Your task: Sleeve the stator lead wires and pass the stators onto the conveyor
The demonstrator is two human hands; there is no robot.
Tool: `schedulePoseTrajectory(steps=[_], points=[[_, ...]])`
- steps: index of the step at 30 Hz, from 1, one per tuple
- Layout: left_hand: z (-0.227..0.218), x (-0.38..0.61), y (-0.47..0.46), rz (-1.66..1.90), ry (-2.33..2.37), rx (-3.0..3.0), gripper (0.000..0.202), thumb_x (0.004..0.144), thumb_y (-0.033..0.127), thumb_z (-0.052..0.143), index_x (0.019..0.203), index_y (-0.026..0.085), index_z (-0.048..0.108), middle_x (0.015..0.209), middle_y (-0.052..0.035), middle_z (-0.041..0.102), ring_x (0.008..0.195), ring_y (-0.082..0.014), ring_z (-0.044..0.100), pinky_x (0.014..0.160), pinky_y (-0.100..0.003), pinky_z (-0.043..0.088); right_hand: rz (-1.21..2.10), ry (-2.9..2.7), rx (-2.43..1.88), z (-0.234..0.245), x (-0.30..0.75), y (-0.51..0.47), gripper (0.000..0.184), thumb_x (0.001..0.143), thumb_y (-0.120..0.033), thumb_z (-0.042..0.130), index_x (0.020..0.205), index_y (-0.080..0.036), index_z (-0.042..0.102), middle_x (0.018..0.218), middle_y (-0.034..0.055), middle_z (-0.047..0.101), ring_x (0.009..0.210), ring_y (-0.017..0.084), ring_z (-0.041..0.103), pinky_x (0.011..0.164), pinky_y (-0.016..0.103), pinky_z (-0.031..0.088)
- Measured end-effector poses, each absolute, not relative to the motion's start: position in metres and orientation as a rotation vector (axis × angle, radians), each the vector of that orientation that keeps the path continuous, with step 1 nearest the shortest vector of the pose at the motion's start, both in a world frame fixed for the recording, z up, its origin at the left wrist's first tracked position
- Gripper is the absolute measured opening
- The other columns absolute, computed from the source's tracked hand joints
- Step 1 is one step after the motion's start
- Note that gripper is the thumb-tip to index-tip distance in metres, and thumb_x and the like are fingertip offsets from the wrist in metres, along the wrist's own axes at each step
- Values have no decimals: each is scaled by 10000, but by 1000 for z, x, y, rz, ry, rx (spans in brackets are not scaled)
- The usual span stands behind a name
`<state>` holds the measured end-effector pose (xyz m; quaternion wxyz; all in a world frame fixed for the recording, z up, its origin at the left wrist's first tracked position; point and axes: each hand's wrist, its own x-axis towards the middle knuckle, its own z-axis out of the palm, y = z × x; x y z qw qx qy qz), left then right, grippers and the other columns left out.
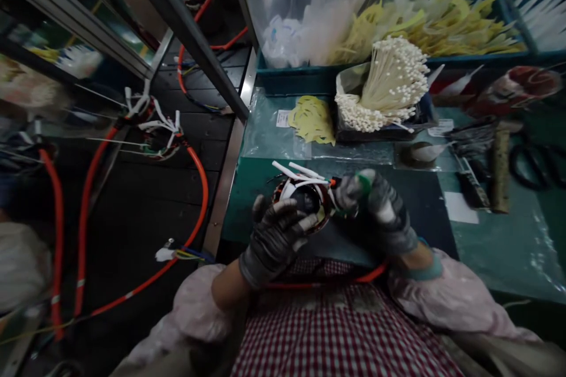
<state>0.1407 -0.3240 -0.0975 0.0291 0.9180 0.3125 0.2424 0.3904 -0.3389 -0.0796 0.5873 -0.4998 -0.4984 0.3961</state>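
Checked apron [342,333] foremost, wound ring [326,212] sits clasped in left grip [275,237]; right grip [385,211] beside it, closure unclear.

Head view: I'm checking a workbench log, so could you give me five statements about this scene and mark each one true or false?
1. The left hand has fingers on the round part. True.
2. The right hand is bare. False: it wears a grey glove, as the left one does.
3. The bundle of thin white pieces lies farther from the person than the round part. True.
4. The small yellow pile is to the right of that bundle. False: it is to the left.
5. The wooden handle lies on the same side of the round part as the right hand. True.
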Motion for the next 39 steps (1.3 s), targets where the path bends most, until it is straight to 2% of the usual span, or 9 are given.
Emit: schedulePoseTrajectory(steps=[3, 6, 10, 12, 15, 20, 27, 33, 39], points=[[-101, 147, -340, 860, 1178, 2792, 383, 1069, 345, 625, 1421, 493, 663, 1180, 50, 834, 1226, -246, 702, 1389, -539, 213, 935, -1495, -1014, -65, 384, -352, 264, 1068, -500, 643, 1209, -303, 746, 977, 38, 808, 814, 221, 771, 708, 368, 655], [-105, 139, -346, 961, 1100, 2740, 424, 1006, 269, 716, 1379, 470, 695, 1126, 26, 827, 1071, -208, 755, 1125, -433, 555, 636, -1823, -1103, -56, 368, -347, 247, 1094, -394, 596, 1254, -326, 772, 1063, 52, 826, 907, 244, 785, 795, 389, 659], [-99, 115, -336, 982, 712, 2631, 304, 1011, 250, 714, 1281, 383, 753, 1033, 14, 830, 1040, -175, 793, 908, -288, 660, 294, -2177, -1332, -65, 343, -340, 330, 1090, -244, 509, 1225, -264, 809, 1034, 94, 837, 792, 235, 729, 662, 350, 567], [-91, 107, -325, 1069, 762, 2396, 169, 1044, 344, 689, 1190, 332, 773, 959, -4, 829, 938, -185, 814, 833, -291, 684, 157, -2303, -1398, -70, 338, -341, 312, 1056, -198, 564, 1250, -237, 806, 1090, 117, 841, 805, 248, 715, 649, 354, 525], [-77, 107, -300, 1130, 1046, 1986, 324, 1062, 484, 657, 1285, 258, 723, 1095, -80, 829, 1005, -250, 820, 862, -390, 716, 113, -2404, -1372, -71, 342, -339, 253, 1059, -243, 632, 1227, -235, 822, 1167, 129, 838, 869, 272, 718, 692, 376, 523], [-72, 125, -258, 549, 718, 1858, 855, 937, 591, 803, 1655, 295, 445, 1663, -147, 548, 1531, -368, 558, 1226, -561, 568, 219, -2395, -1274, -64, 354, -339, 299, 1090, -381, 623, 1247, -236, 833, 1198, 118, 837, 925, 285, 738, 778, 418, 575], [-83, 123, -296, 503, 591, 1925, 990, 962, 486, 807, 1743, 392, 206, 1867, -96, 80, 1716, -362, 193, 1379, -561, 339, 231, -2167, -1282, -72, 350, -395, 299, 1073, -222, 576, 1211, -252, 840, 1108, 108, 847, 966, 273, 746, 804, 408, 624], [-85, 124, -309, 561, 605, 1970, 840, 967, 478, 798, 1685, 378, 374, 1777, -74, 370, 1729, -355, 131, 1403, -600, 280, 95, -2187, -1454, -72, 332, -410, 272, 1030, -172, 626, 1145, -261, 856, 1057, 102, 846, 940, 288, 752, 755, 409, 629], [-91, 125, -307, 691, 564, 2009, 850, 1036, 375, 698, 1737, 418, 220, 1841, -74, 200, 1724, -360, 156, 1394, -604, 282, 71, -2164, -1435, -67, 334, -415, 288, 1012, -75, 607, 1134, -189, 841, 1094, 108, 849, 991, 266, 771, 841, 392, 681]])
